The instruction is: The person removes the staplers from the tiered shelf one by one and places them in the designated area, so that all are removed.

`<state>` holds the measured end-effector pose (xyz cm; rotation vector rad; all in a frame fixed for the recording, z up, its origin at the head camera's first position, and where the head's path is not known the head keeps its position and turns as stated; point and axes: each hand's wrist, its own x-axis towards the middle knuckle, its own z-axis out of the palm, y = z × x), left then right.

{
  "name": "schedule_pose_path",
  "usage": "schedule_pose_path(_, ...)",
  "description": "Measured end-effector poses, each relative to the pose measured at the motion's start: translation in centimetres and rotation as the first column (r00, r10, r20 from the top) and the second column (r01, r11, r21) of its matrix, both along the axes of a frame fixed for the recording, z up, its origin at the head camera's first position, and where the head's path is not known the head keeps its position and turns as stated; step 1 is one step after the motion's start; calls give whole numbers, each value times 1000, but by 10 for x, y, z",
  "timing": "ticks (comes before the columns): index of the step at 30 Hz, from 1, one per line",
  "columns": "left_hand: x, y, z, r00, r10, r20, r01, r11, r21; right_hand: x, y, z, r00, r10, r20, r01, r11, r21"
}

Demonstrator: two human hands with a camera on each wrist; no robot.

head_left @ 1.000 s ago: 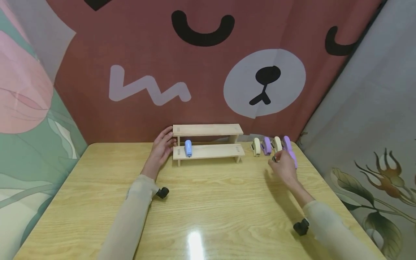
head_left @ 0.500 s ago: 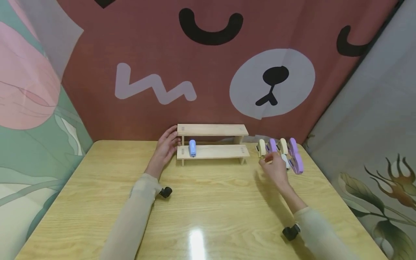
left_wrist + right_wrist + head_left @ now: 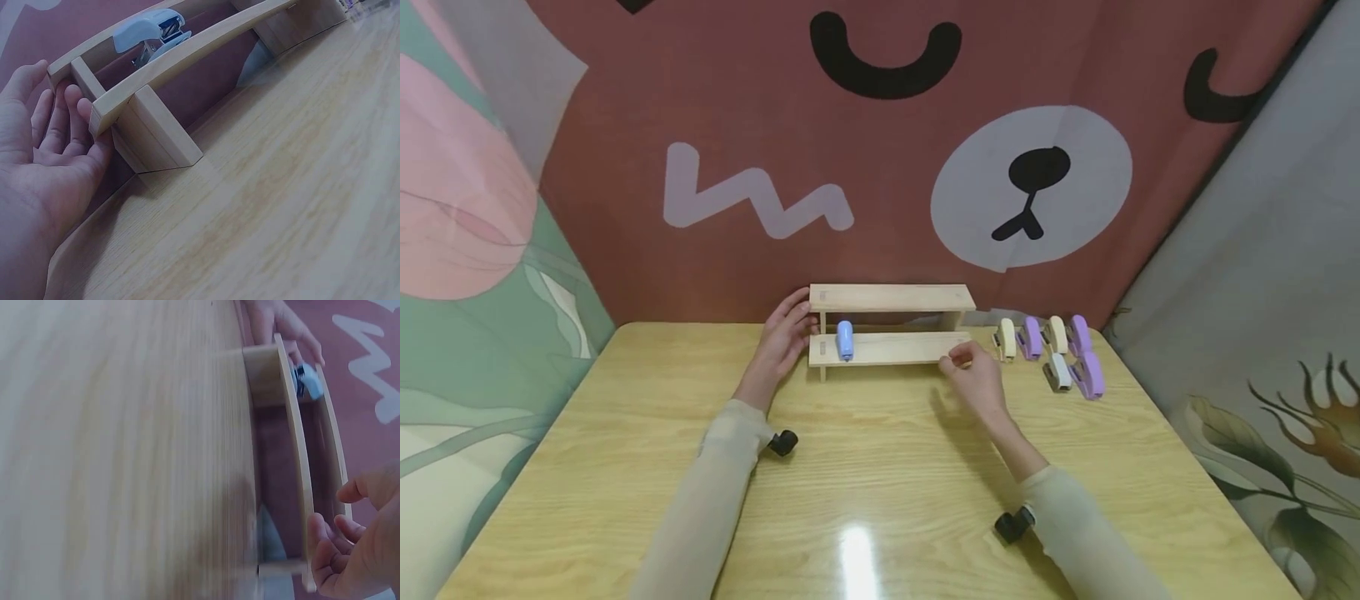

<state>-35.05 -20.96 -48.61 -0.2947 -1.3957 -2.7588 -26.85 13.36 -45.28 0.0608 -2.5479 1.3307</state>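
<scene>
A two-tier wooden shelf (image 3: pixel 891 297) stands at the back of the table, with one blue mini stapler (image 3: pixel 846 340) on the left of its lower board. My left hand (image 3: pixel 782 342) rests against the shelf's left end; in the left wrist view its relaxed fingers (image 3: pixel 57 122) lie at the board ends. At the right end of the lower board is my right hand (image 3: pixel 977 379), overlapping the board's edge. Loosely bent fingers (image 3: pixel 331 556) show there in the right wrist view, with no stapler among them.
Right of the shelf, cream and purple staplers form a back row, including a cream one (image 3: pixel 1006 340). In front of them sit a white stapler (image 3: pixel 1058 372) and a purple stapler (image 3: pixel 1087 375). A bear-print curtain (image 3: pixel 737 267) hangs behind the table (image 3: pixel 850 467).
My right hand has moved left, from the staplers to the shelf's right end, uncovering the white stapler and others. The left hand has stayed at the shelf's left end.
</scene>
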Motion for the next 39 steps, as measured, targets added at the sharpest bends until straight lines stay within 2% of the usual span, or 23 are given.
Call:
schedule_pose_path(10, -1, 1, 1, 1000, 11, 11, -11, 1000, 19, -7, -49, 9, 998, 58, -39, -60, 998, -31)
schedule_pose_path(22, -1, 0, 1, 1000, 14, 27, -15, 1000, 25, -8, -106, 14, 991, 133, -12, -134, 988, -72)
schedule_pose_path(30, -1, 1, -1, 1000, 3, 15, -4, 1000, 16, -8, -129, 13, 984, 178, -13, -179, 976, -123)
schedule_pose_path(39, 0, 0, -1, 1000, -2, -9, 2, 1000, -1, -13, -146, 11, 987, 158, 6, -157, 985, -70)
